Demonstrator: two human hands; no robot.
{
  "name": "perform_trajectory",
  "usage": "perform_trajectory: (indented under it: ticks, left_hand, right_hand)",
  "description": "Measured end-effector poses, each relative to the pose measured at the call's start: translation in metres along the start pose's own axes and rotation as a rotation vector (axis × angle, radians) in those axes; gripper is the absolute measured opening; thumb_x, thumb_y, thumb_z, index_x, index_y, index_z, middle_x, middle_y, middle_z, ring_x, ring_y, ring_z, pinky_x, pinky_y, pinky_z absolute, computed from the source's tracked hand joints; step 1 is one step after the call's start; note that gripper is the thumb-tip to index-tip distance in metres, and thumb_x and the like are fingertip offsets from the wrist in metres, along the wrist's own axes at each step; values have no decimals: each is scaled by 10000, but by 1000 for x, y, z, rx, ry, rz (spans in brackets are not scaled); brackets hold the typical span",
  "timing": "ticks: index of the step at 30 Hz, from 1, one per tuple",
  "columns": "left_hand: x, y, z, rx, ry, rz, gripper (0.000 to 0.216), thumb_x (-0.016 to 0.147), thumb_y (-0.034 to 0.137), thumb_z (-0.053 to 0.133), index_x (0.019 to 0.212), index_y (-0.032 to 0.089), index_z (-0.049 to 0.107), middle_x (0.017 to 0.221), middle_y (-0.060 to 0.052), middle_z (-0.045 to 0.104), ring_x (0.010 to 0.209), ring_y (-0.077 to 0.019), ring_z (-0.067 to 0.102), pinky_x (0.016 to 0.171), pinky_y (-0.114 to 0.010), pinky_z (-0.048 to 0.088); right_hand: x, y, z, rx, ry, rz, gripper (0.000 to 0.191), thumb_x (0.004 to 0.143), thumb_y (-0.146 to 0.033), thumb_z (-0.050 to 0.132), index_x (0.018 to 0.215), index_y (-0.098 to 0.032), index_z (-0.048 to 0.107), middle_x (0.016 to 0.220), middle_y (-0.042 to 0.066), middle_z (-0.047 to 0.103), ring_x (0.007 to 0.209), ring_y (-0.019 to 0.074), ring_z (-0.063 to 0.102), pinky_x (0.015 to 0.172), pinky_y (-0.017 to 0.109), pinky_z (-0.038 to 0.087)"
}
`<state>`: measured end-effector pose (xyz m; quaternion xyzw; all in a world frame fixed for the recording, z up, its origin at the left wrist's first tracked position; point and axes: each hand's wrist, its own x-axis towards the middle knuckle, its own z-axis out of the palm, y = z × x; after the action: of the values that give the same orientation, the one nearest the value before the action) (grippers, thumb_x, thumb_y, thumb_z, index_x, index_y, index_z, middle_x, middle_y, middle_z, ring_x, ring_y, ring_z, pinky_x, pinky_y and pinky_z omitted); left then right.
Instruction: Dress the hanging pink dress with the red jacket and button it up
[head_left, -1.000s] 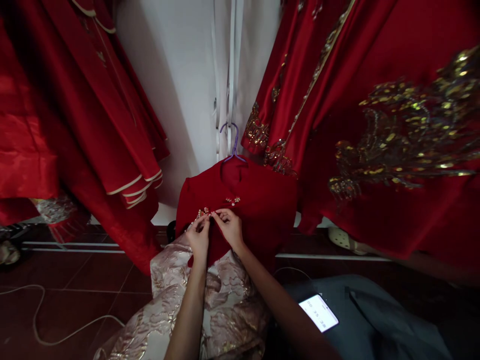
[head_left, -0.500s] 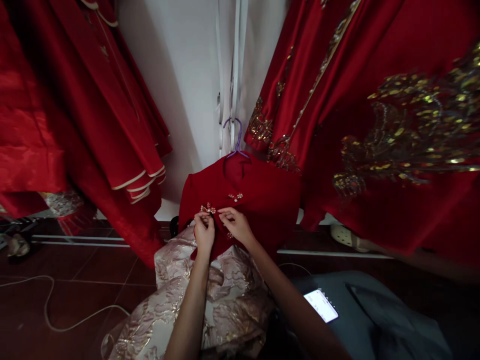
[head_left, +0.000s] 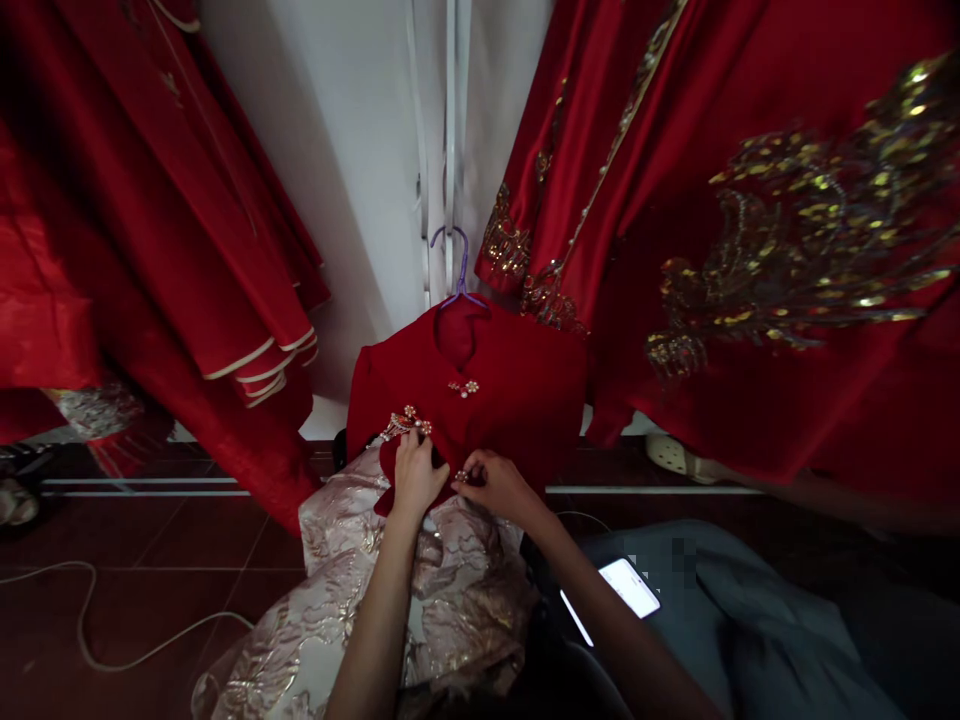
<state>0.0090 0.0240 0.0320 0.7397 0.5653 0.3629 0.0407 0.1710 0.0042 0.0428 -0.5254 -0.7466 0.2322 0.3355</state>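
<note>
A red jacket (head_left: 517,370) with a round neckline hangs on a purple hanger (head_left: 463,270). My left hand (head_left: 416,475) is on the jacket's front, fingertips at a beaded flower ornament (head_left: 409,420), thumb stretched to the right; its fingers are bent on the red cloth. Lower down and to the right, my right hand (head_left: 499,483) pinches a small beaded ornament (head_left: 461,477) at the front edge. Another beaded ornament (head_left: 463,388) shows below the neckline, apart from both hands. Shiny pale pink-gold fabric (head_left: 345,580) spreads below the jacket, under my forearms.
Red garments (head_left: 247,260) hang at the left, and a red garment with gold sequins (head_left: 810,220) at the right. A lit phone (head_left: 630,588) lies on blue-grey cloth (head_left: 720,570). A white cable (head_left: 165,645) crosses the tiled floor. A pale clog (head_left: 679,458) is behind the hanging clothes.
My right hand has moved down from beside the upper ornament to the lower one and pinches it. My left hand has shifted slightly lower on the jacket. The view has turned slightly right.
</note>
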Motion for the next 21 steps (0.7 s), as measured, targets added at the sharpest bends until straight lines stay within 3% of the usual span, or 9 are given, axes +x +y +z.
perform_trajectory:
  ticks: [4,12,17,21]
  left_hand:
    - [-3,-1,-3,-22,-33,70,286,663,222,645,948,209,637,1076,-107,491,1020,-282,444,872,-408,390]
    - [-4,1,-1,-130,-4,86,152,746,187,613,873,245,672,992,-57,483,969,-211,467,888,-372,399]
    - [-3,-1,2,-217,26,73,79,743,197,630,815,206,660,953,-57,485,938,-195,502,870,-338,425]
    - [-2,4,-2,-272,89,38,114,782,259,594,865,201,646,907,-53,519,883,-176,535,830,-311,443]
  right_hand:
    - [4,1,-7,135,41,66,131,665,-305,670,700,-203,595,662,2,653,558,128,584,516,227,427]
    - [26,1,-31,514,317,211,340,636,-483,692,763,-193,569,696,43,677,434,162,604,361,252,451]
    - [35,-1,-12,635,346,193,391,598,-496,717,778,-167,605,657,47,669,421,144,579,357,248,458]
    - [35,9,13,734,339,176,406,650,-499,676,868,-159,625,742,61,687,605,180,659,520,286,556]
